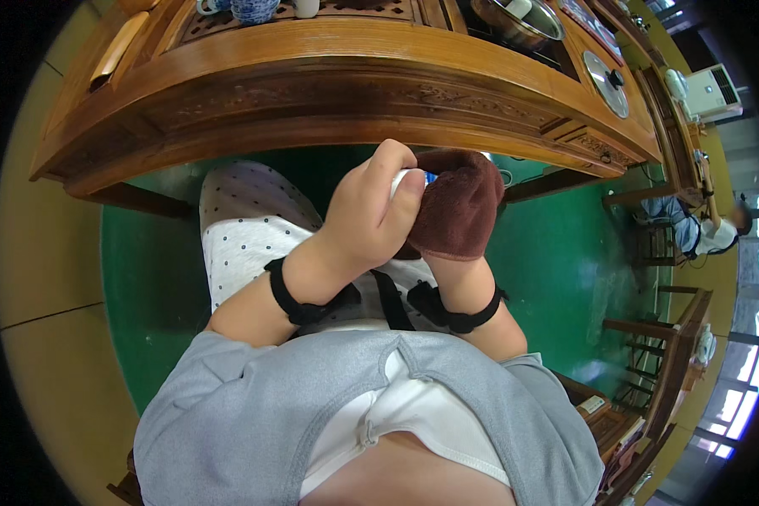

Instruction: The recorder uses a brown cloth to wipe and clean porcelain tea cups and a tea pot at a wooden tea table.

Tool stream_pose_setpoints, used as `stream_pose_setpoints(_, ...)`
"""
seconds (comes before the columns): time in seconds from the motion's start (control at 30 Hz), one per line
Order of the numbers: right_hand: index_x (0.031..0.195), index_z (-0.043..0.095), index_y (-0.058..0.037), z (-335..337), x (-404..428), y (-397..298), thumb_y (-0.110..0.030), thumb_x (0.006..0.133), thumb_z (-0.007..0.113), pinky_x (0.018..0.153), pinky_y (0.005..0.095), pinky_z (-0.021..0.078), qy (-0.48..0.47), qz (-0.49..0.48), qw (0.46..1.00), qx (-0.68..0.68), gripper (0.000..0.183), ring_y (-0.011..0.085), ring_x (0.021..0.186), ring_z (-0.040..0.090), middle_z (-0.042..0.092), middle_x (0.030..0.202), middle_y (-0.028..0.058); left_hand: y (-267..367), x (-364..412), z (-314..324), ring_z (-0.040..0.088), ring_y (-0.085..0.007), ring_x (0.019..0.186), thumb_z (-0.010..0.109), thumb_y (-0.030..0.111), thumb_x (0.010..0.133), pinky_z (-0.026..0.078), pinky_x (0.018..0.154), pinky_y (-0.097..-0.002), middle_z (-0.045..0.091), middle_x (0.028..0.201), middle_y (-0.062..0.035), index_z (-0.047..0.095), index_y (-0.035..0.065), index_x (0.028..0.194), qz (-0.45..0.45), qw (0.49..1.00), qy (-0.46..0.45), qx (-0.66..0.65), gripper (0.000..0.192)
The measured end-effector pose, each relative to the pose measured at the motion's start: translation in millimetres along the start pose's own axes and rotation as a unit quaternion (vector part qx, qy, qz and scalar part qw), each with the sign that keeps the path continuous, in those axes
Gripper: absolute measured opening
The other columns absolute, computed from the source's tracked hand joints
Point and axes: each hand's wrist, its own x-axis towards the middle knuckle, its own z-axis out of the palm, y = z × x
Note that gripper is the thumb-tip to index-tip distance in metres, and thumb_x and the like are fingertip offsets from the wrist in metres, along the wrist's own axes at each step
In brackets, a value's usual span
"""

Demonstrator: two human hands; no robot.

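Note:
My left hand [367, 218] is closed around a small white porcelain piece with blue decoration, probably a cup [400, 182]. Only its white edge and a bit of blue show between my fingers and the cloth. A brown plush cloth [458, 205] is draped over my right hand [454, 267], hiding the fingers and leaving just the heel and wrist bare. The cloth presses against the piece from the right. Both hands are above my lap, in front of the table's edge.
On the carved wooden table [329, 44] stand blue-and-white cups [253, 9], a metal pot [525, 22] and a glass lid [607, 84]. A small white vessel [306, 7] is beside the cups. Another person [702, 231] sits at a table on the far right.

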Motion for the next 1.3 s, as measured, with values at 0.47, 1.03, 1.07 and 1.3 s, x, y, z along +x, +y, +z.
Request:
stream_pose_setpoints(0.47,0.085,0.06,-0.0051,13,12,14,-0.018,0.063,0.064,0.069,0.0336,0.0406,-0.039,0.001,0.998,-0.044,0.026,0.0294,0.075,0.054,0.058,0.081,0.0127,-15,27,-10,0.052,-0.0182,0.066,0.044,0.02,0.09,0.042,0.056,-0.0306,0.051,0.073,-0.0063,0.05,0.0027,0.084,-0.056,0.997,-0.044,-0.021,0.02)
stream_pose_setpoints(1.03,0.081,0.06,-0.0031,-5,9,15,-0.016,0.071,0.065,0.064,0.0369,0.0432,0.017,0.008,0.995,0.096,0.018,0.032,0.072,0.053,0.057,0.083,0.0143,7,26,-7,0.043,-0.0138,0.056,0.041,0.018,0.09,0.035,0.052,-0.0287,0.045,0.064,-0.0049,0.047,0.0013,0.078,0.16,0.967,-0.031,0.196,0.021)
stream_pose_setpoints(1.07,0.081,0.06,-0.0017,-11,9,21,-0.016,0.077,0.062,0.068,0.0345,0.0444,-0.051,-0.007,0.998,0.025,0.015,0.0299,0.078,0.055,0.058,0.085,0.0146,5,26,-7,0.046,-0.0178,0.052,0.041,0.017,0.09,0.036,0.05,-0.0315,0.043,0.059,-0.0075,0.047,0.002,0.078,0.099,0.993,-0.038,0.059,0.02)
stream_pose_setpoints(1.3,0.1,0.053,0.0002,-22,1,17,-0.017,0.074,0.065,0.071,0.0356,0.0425,-0.086,0.042,0.989,0.109,0.033,0.0274,0.083,0.053,0.055,0.092,0.0132,-2,23,-2,0.027,-0.0039,0.039,0.034,0.033,0.092,0.018,0.034,-0.0189,0.04,0.053,0.004,0.048,0.0097,0.074,-0.293,0.834,-0.112,-0.454,0.032)
